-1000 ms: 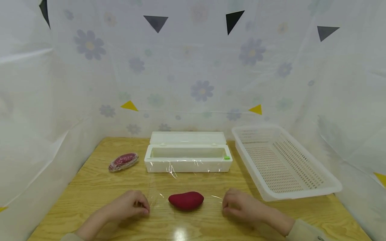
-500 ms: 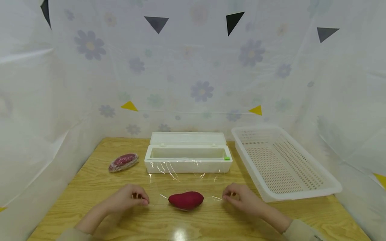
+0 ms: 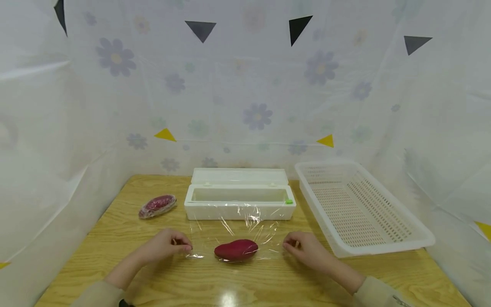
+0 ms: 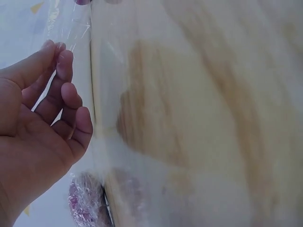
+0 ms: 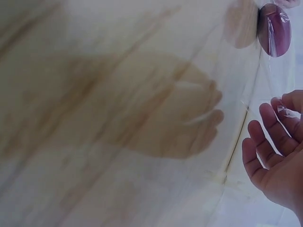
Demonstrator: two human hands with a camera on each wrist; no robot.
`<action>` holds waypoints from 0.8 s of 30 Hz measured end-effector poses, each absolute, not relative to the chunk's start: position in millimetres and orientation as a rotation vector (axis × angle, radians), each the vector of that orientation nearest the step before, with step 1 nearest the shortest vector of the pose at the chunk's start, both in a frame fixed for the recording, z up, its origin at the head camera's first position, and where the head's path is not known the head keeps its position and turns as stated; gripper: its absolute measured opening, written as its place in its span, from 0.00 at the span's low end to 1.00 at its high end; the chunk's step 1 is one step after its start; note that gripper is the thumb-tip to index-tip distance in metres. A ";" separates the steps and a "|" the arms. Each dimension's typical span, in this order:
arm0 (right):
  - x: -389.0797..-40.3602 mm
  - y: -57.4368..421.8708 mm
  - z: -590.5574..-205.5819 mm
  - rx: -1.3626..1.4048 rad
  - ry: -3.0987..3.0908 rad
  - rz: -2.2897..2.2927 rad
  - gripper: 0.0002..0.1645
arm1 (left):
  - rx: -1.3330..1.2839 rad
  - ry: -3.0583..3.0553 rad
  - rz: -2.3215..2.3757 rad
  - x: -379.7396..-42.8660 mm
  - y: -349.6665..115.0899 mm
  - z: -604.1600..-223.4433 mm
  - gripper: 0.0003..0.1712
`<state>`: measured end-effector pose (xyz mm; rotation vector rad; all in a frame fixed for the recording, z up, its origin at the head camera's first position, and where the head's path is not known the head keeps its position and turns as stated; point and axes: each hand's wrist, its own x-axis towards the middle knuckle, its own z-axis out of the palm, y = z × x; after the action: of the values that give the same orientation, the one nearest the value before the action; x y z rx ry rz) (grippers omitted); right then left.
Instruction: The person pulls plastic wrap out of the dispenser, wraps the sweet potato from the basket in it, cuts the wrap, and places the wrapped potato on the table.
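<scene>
A dark red sweet potato (image 3: 236, 250) lies on the table between the two hands. Clear plastic wrap (image 3: 249, 228) runs from the front of the white wrap dispenser (image 3: 239, 212) towards the hands. Its glints cross the sweet potato (image 5: 274, 30) in the right wrist view; whether wrap also lies underneath I cannot tell. My left hand (image 3: 165, 246) pinches one near corner of the wrap between thumb and forefinger, other fingers loosely bent, as the left hand (image 4: 47, 99) shows up close. The opposite corner is pinched by my right hand (image 3: 307, 249).
Behind the sweet potato, the dispenser's lid (image 3: 239, 175) stands up, with a small green slider (image 3: 289, 201) at its right. A wrapped sweet potato (image 3: 157, 206) lies at the left. To the right stands a white perforated basket (image 3: 333, 226). Patterned sheeting encloses the table.
Both hands have shifted forward, towards the dispenser, keeping hold of the wrap. The wrap now shows more creases and glints, and the sweet potato sits slightly farther forward.
</scene>
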<state>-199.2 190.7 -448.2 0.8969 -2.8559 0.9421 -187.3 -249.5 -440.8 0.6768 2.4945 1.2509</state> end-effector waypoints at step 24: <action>-192.1 136.8 -412.2 0.878 -2.718 0.567 0.11 | 0.564 2.489 1.285 -191.4 -244.1 -447.4 0.09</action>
<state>-192.1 136.8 -412.2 0.8783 -2.7180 0.5671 -191.4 -244.1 -447.4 0.5638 2.4889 1.2850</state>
